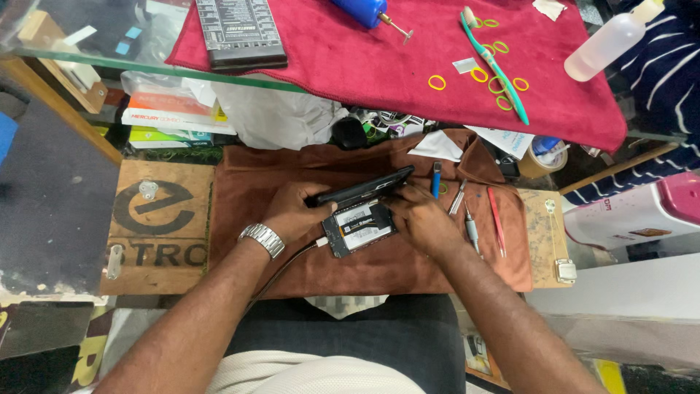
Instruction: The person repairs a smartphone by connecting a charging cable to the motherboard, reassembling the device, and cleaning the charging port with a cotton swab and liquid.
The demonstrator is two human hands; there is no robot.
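— What are we seeing at the centre of the brown cloth mat (364, 273)?

— We are looking at an opened dark smartphone body with its battery and inner parts exposed (359, 227), lying flat on the mat. A thin cable (288, 263) is running from its 9 o'clock end back toward the person.

— And the hands?

— The left hand (295, 211), wearing a silver metal wristwatch (262, 238), is sitting at 9 o'clock of the phone body. Its fingers are clasping the lower end of a black flat screen panel (364, 188), which is tilting up and away toward 1 o'clock, just above the body. The right hand (421, 217) is pressing in from 3 o'clock, fingertips meeting the body's edge and the panel's underside; we are unable to tell whether it is truly gripping either one.

— What are we noticing around them?

— At 2 o'clock of the right hand a small blue tool (436, 179) is lying beside thin metal tweezers (458, 195); at 3 o'clock a slim screwdriver (472, 230) and a red-handled tool (496, 220) are resting on the mat. At 12 o'clock, well apart, a red cloth (350, 66) is carrying yellow rubber rings (437, 82), a teal toothbrush (499, 73) and a dark rectangular tool case (240, 33), with a clear plastic squeeze bottle (609, 45) at its 3 o'clock edge.
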